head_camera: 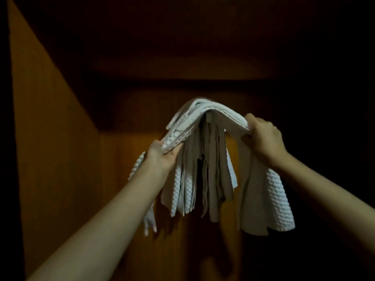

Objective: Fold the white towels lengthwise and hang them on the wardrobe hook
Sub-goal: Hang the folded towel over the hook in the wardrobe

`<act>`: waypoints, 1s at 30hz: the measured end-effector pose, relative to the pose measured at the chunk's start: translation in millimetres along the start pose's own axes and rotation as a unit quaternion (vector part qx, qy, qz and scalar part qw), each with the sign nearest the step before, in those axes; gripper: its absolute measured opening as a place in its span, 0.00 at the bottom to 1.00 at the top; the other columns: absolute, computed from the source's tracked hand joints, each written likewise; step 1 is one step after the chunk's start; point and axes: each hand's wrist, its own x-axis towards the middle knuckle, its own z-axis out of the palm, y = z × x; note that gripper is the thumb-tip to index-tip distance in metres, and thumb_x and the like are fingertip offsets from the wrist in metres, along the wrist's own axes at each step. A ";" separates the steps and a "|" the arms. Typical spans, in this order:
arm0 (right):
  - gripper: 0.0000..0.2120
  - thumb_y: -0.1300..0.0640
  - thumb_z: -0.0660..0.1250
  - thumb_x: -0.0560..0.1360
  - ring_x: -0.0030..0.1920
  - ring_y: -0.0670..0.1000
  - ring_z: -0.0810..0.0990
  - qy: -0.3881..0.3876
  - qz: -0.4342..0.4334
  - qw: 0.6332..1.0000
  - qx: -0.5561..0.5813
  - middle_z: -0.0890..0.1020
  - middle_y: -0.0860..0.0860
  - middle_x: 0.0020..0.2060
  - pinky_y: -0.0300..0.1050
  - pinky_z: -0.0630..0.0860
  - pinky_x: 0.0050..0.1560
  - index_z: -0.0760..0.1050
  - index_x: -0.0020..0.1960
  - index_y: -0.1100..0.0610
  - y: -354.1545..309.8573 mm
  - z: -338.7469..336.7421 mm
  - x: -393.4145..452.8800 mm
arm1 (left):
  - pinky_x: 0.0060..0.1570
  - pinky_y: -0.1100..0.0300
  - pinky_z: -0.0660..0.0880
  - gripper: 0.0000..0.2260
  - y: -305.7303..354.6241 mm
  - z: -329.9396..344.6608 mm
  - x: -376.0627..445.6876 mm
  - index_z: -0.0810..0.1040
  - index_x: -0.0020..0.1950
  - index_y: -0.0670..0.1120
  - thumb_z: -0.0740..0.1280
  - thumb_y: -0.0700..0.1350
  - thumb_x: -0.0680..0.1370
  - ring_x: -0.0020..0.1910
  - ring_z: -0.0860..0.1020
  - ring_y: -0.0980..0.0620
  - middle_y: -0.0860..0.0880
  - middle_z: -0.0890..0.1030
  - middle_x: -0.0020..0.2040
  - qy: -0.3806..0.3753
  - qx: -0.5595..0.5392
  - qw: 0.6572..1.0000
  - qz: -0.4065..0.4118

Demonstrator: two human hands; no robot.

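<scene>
On my far left the wardrobe's side wall (pixel 50 138) runs up in warm orange-brown wood, lit along its lower part and fading into dark higher up. My left forearm reaches up from the bottom corner, and my left hand (pixel 162 157) grips the left end of the white towels (pixel 215 116), thumb on the near side and fingers curled under the bumpy weave. A narrow strip of the same knobbly cloth hangs down just behind my wrist and along my arm.

The towels are raised in front of me, inside the wardrobe, arched over in the middle like a little roof. Under the peak I can make out a small pale piece (pixel 209 118) that the stack seems to rest over; it is too dark and too hidden for me to say whether that is the hook. Below the arch many layers hang straight down in uneven lengths, some showing the textured face, some the smooth greyish back. Behind them is the wardrobe's back panel (pixel 129 151), orange where the light catches it.

On the right, my right hand (pixel 263 136) clutches the other end of the bundle, fingers wrapped over the folded edge, knuckles toward me. A broad textured flap drops below that hand, beside my right forearm. Beyond it, everything is black.
</scene>
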 end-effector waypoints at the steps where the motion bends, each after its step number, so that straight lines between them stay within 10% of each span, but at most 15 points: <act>1: 0.14 0.61 0.66 0.71 0.46 0.62 0.77 0.001 0.007 1.000 0.020 0.77 0.58 0.47 0.49 0.68 0.39 0.68 0.54 0.59 -5.3 4.8 -9.8 | 0.66 0.42 0.65 0.18 -6.8 -5.1 -5.6 0.62 0.70 0.35 0.51 0.32 0.80 0.68 0.67 0.35 0.34 0.66 0.69 -0.004 -0.004 1.000 -0.021; 5: 0.25 0.63 0.66 0.70 0.54 0.59 0.76 -0.006 0.012 0.995 0.102 0.75 0.55 0.54 0.49 0.73 0.42 0.67 0.65 0.55 -25.5 37.1 -53.6 | 0.56 0.40 0.72 0.17 -43.3 -17.3 -24.1 0.61 0.69 0.38 0.54 0.37 0.80 0.53 0.80 0.37 0.32 0.74 0.61 -0.014 0.031 0.991 -0.129; 10: 0.37 0.63 0.70 0.67 0.55 0.53 0.76 0.013 0.070 0.975 0.211 0.75 0.51 0.60 0.45 0.73 0.44 0.60 0.72 0.48 -15.3 50.2 -73.2 | 0.31 0.54 0.80 0.26 -38.7 -39.0 -22.5 0.76 0.46 0.38 0.53 0.61 0.79 0.29 0.82 0.48 0.39 0.84 0.36 -0.078 0.415 0.886 -0.190; 14: 0.41 0.62 0.72 0.66 0.50 0.53 0.79 -0.044 0.136 0.947 0.286 0.77 0.51 0.58 0.50 0.80 0.45 0.56 0.72 0.46 -13.9 64.3 -96.8 | 0.30 0.63 0.71 0.16 -43.7 -82.2 -26.0 0.76 0.32 0.45 0.64 0.49 0.78 0.27 0.76 0.60 0.50 0.79 0.30 -0.070 0.571 0.761 0.300; 16: 0.40 0.61 0.72 0.66 0.52 0.53 0.79 -0.061 0.137 0.939 0.311 0.78 0.50 0.58 0.50 0.80 0.47 0.57 0.72 0.45 -15.6 74.2 -107.3 | 0.46 0.60 0.72 0.09 -49.2 -97.1 -23.3 0.76 0.49 0.50 0.72 0.48 0.72 0.46 0.75 0.61 0.54 0.76 0.46 -0.077 0.634 0.649 0.414; 17: 0.39 0.61 0.72 0.67 0.53 0.53 0.79 -0.066 0.144 0.933 0.322 0.78 0.50 0.58 0.48 0.79 0.48 0.58 0.72 0.46 -15.8 79.3 -110.2 | 0.56 0.58 0.70 0.25 -53.8 -103.8 -18.6 0.70 0.62 0.52 0.75 0.49 0.68 0.57 0.71 0.57 0.53 0.73 0.57 -0.084 0.683 0.614 0.387; 20: 0.37 0.61 0.70 0.69 0.54 0.53 0.79 -0.085 0.145 0.927 0.335 0.79 0.51 0.58 0.43 0.77 0.48 0.58 0.74 0.48 -15.1 95.7 -113.5 | 0.67 0.54 0.62 0.49 -67.7 -113.2 1.3 0.47 0.77 0.53 0.77 0.48 0.66 0.72 0.61 0.49 0.49 0.60 0.75 -0.095 0.725 0.633 0.255; 26: 0.34 0.70 0.62 0.72 0.57 0.44 0.73 -0.165 0.073 0.907 0.380 0.74 0.46 0.58 0.18 0.63 0.42 0.55 0.75 0.57 -25.2 123.4 -127.6 | 0.59 0.57 0.73 0.21 -95.5 -121.4 22.7 0.75 0.64 0.41 0.65 0.32 0.71 0.61 0.76 0.46 0.43 0.79 0.60 -0.142 0.707 0.651 0.237; 30: 0.39 0.72 0.60 0.73 0.68 0.36 0.59 -0.215 0.023 0.874 0.435 0.60 0.46 0.71 0.28 0.60 0.68 0.43 0.77 0.61 -31.7 133.0 -130.9 | 0.63 0.55 0.71 0.19 -92.3 -132.4 23.5 0.73 0.65 0.43 0.63 0.33 0.75 0.62 0.75 0.50 0.46 0.77 0.62 -0.181 0.699 0.660 0.208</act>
